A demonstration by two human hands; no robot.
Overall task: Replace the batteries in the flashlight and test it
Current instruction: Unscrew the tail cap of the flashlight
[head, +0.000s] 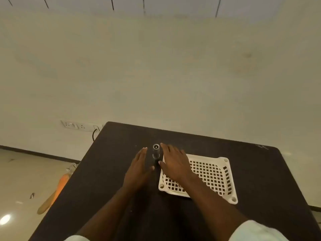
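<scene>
The flashlight [156,153] stands upright on the dark surface [260,171], lens end up, just beside the far left corner of the white perforated tray [227,171]. The left hand [139,168] and right hand [173,164] flank it with fingers extended; each grip is released and holds nothing, and thumb contact with the barrel cannot be determined. The right forearm crosses above the tray.
</scene>
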